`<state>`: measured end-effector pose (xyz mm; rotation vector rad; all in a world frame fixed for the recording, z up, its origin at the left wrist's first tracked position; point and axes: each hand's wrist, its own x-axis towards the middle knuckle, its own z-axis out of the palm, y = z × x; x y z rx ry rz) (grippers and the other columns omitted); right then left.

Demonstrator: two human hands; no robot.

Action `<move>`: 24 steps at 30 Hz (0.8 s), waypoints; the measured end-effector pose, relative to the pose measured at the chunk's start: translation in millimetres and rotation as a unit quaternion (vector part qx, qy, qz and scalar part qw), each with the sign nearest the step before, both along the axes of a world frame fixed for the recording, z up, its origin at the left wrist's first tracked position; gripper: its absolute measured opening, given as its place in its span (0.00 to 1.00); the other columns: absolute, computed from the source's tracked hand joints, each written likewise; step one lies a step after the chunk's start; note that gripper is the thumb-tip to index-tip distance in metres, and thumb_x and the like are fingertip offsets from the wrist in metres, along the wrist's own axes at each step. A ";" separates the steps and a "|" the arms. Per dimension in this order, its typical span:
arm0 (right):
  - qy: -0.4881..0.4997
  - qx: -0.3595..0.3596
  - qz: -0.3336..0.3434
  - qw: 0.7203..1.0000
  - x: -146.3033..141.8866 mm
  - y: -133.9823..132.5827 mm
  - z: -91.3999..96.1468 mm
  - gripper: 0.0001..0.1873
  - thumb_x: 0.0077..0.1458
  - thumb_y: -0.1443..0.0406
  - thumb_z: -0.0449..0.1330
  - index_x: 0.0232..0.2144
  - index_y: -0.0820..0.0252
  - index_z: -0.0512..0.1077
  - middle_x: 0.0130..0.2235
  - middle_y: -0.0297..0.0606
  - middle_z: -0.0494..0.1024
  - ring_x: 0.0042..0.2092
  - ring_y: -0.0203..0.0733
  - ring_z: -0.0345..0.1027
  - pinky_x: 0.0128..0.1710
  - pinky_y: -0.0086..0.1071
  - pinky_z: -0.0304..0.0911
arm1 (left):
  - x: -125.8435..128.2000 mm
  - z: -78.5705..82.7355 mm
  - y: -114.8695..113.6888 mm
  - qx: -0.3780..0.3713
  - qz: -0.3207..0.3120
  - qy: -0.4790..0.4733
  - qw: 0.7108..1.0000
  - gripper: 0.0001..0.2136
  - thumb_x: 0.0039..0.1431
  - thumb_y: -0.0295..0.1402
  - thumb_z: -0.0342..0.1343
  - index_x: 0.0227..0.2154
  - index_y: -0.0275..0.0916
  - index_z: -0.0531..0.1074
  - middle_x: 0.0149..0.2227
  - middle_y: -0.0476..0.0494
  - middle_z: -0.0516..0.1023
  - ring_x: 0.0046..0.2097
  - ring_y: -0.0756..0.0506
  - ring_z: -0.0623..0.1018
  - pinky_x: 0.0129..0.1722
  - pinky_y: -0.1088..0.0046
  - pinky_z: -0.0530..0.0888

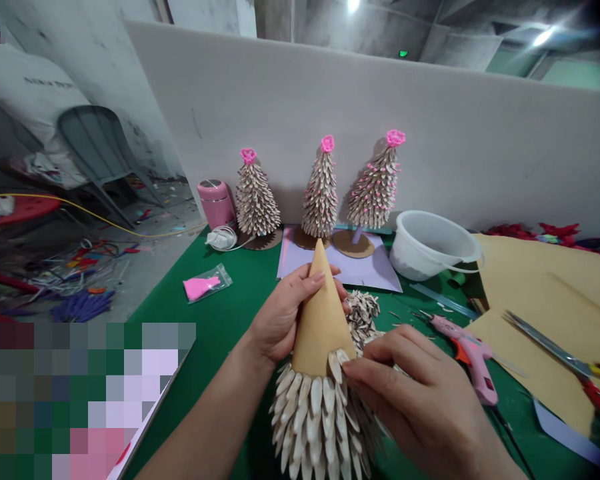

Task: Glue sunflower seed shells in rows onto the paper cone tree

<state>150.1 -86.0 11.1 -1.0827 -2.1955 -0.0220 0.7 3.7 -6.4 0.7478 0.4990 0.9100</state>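
A brown paper cone (pixel 322 319) stands in front of me, its lower part covered with rows of pale seed shells (pixel 314 420). My left hand (pixel 282 313) wraps round the cone's left side near the tip. The fingers of my right hand (pixel 414 393) press together on a shell at the top row on the cone's right side. A loose pile of seed shells (pixel 364 311) lies just behind the cone on the green table (pixel 230 313).
Three finished shell trees with pink tops (pixel 255 199) (pixel 321 193) (pixel 376 187) stand at the back before a grey board. A white bowl (pixel 433 244), pink glue gun (pixel 473 360), scissors (pixel 565 353), brown paper sheets (pixel 545 293), a pink can (pixel 216 202) and a small pink bag (pixel 206 284) lie around.
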 end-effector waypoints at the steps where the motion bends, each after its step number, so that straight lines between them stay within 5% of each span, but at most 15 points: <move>1: 0.000 -0.001 -0.001 1.000 -0.1 -0.1 0.0 0.07 0.52 0.73 0.56 0.29 0.61 0.73 0.26 0.35 0.73 0.28 0.36 0.60 0.25 0.28 0.57 | 0.0 -0.1 0.0 0.000 0.000 0.000 1.000 0.09 0.53 0.34 0.52 0.36 0.36 0.67 0.29 0.45 0.73 0.31 0.47 0.75 0.31 0.71 0.71; 24: -0.003 -0.020 0.003 1.000 1.2 -0.3 -2.4 0.07 0.53 0.72 0.55 0.31 0.59 0.72 0.28 0.35 0.73 0.28 0.36 0.60 0.26 0.30 0.55 | 0.6 -0.7 0.4 -0.003 -0.002 -0.005 1.000 0.09 0.53 0.33 0.53 0.36 0.36 0.66 0.29 0.45 0.74 0.31 0.47 0.75 0.30 0.71 0.71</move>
